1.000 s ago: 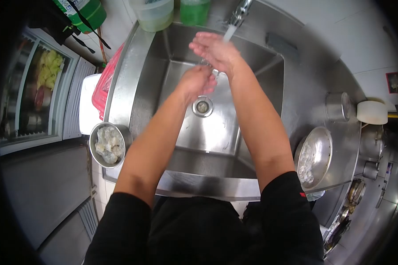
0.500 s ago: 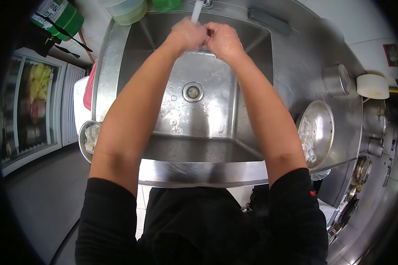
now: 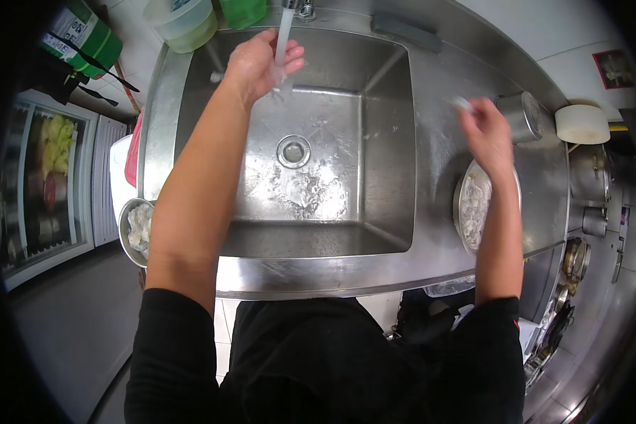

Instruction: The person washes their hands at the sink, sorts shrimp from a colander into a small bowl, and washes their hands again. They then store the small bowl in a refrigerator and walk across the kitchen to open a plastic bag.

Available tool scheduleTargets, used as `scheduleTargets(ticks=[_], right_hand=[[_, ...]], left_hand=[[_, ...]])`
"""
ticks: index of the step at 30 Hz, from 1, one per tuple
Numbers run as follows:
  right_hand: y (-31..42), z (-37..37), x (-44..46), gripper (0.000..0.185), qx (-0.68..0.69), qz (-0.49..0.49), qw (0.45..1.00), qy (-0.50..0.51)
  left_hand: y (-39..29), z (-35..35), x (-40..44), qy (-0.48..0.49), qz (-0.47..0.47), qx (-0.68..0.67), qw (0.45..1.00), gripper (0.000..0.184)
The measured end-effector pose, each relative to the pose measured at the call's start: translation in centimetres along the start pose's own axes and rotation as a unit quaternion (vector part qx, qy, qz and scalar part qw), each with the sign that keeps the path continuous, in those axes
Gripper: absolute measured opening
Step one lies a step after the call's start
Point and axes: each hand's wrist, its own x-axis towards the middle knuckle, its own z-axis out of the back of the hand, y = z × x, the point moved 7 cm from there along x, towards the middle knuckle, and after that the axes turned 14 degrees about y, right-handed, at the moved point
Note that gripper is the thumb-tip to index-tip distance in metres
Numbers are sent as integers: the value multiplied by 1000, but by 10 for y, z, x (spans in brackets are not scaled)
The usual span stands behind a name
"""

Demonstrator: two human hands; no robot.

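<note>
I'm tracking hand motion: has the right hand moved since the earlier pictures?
Yes: the right hand went right, from over the sink to beyond its right edge.

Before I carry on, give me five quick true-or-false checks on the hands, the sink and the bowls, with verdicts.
1. The left hand is at the running water. True.
2. The right hand is down inside the sink. False: it is above the counter, to the right of the sink.
3. The right-hand bowl holds pale pieces. True.
4. A pan covers the drain. False: the drain is in plain view, with no pan over it.
5. Both hands are touching each other. False: they are well apart, the left at the water and the right beyond the sink's right edge.
</note>
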Motion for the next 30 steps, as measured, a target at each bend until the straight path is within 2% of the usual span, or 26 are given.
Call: scheduleTargets(ticks=[2, 4, 6, 9, 10, 12, 14, 15, 16, 17, 18, 19, 20, 21, 23, 24, 25, 26, 28, 29, 30], right_hand=[[-39, 37, -43, 27, -69, -78, 994, -20], [-71, 57, -76, 24, -111, -162, 981, 12], [-121, 55, -104, 29, -122, -203, 965, 109], [-128, 47, -134, 42, -156, -208, 955, 139], [-127, 48, -138, 52, -128, -228, 955, 142], [-125, 45, -141, 49, -39, -220, 968, 115], [-116, 40, -144, 47, 21, -207, 973, 99], [-106, 37, -141, 46, 37, -196, 975, 97], [-97, 33, -139, 45, 52, -184, 977, 95], [-91, 31, -136, 44, 33, -168, 981, 95], [-85, 28, -133, 43, 14, -151, 984, 95], [-81, 26, -129, 41, -5, -133, 987, 93], [-81, 28, -128, 40, -4, -130, 988, 85], [-81, 32, -131, 38, -3, -130, 989, 77], [-89, 36, -140, 35, -5, -155, 985, 71], [-96, 38, -144, 34, -6, -178, 981, 71], [-102, 41, -148, 32, -7, -200, 977, 68], [-104, 43, -151, 23, -15, -182, 983, 28], [-112, 46, -157, 15, -12, -173, 985, -15], [-117, 46, -159, 12, -10, -168, 985, -38], [-112, 48, -159, 12, -27, -93, 988, -117]], left_hand=[[-1, 0, 3, 3, 3, -21, 1000, 31], [-1, -2, 5, -1, 5, -46, 999, 31], [5, -6, 6, -12, 6, -73, 997, 32], [19, 5, 11, -32, 34, -59, 997, 20], [23, 7, 13, -29, 21, -53, 998, 19], [33, 11, 17, -24, -6, -41, 999, 19], [68, -1, 16, -45, 8, 18, 999, 18], [108, -12, 20, 64, -70, 47, 994, 19], [141, -39, 6, 32, 72, 306, 949, 21], [194, -63, 1, 130, 167, 569, 795, 27], [241, -70, -9, 204, 188, 575, 770, 29], [272, -64, -20, 208, 197, 410, 866, 32], [288, -53, -26, 194, 203, 249, 927, 36], [292, -29, -26, 178, 189, 202, 944, 41], [281, 21, -19, 168, 141, 256, 941, 39], [254, 34, -26, 31, 135, 88, 986, 33], [221, 39, -38, -106, 119, -84, 984, 27], [198, 43, -42, -143, 105, -107, 978, 23], [161, 57, -42, -212, 69, -154, 963, 17], [149, 56, -36, -197, 72, -132, 969, 16], [138, 56, -29, -181, 74, -109, 975, 16]])
